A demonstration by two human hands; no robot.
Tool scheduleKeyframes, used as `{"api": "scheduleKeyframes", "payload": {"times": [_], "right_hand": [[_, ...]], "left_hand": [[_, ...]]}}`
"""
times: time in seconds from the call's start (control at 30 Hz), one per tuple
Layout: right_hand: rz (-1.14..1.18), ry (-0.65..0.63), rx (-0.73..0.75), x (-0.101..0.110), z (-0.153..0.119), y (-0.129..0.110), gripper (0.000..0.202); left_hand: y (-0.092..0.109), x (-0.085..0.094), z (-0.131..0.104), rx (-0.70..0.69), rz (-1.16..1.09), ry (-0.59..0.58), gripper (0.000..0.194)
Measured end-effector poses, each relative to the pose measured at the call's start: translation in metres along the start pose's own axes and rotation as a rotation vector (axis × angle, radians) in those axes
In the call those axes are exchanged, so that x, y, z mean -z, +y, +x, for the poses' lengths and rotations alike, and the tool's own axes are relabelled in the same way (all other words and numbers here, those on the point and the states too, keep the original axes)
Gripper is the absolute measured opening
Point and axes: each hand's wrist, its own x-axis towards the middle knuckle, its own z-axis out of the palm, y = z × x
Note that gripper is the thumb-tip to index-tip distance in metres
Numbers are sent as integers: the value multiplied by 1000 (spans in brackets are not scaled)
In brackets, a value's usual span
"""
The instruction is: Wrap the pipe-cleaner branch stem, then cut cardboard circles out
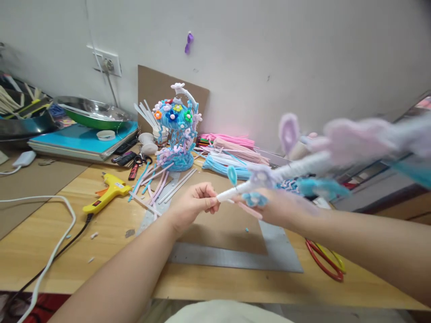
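Note:
A long white branch [296, 167] wrapped in pipe cleaner reaches from the middle toward the upper right, its far end blurred. It carries fuzzy lilac, pink and blue flowers and a small teal leaf [232, 175]. My left hand [198, 202] is closed, thumb and fingers pinching the branch's narrow left tip. Behind the branch is my right hand [274, 208], its fingers mostly hidden by a blue flower [255, 199]. A short pink strip [249, 210] shows beside those fingers; whether they grip it or the branch I cannot tell.
Brown cardboard [229, 233] lies on a grey mat [283, 260] beneath my hands. A yellow glue gun [109, 190] with cord lies left. Behind stand a flowered blue pipe-cleaner piece [177, 130] and bundled pipe cleaners [232, 166]. Red-and-yellow-handled scissors [325, 262] lie right.

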Motion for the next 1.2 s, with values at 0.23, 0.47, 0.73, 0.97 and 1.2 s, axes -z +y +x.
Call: {"api": "scheduleKeyframes", "payload": {"times": [0.23,0.47,0.73,0.97,1.2], "right_hand": [[123,-190,-148,-22,2,-33,36],[121,-184,-154,-14,13,-69,21],[244,-134,-218,-9,14,-61,19],[44,-169,-96,10,21,-65,11],[-152,-333,-10,62,59,-39,13]], "left_hand": [[-15,2,12,-40,32,423,25],[-21,0,11,-104,308,661,11],[-15,0,13,-92,571,635,5],[-19,-5,3,-120,947,577,10],[-10,-9,-2,-275,1310,148,22]]}}
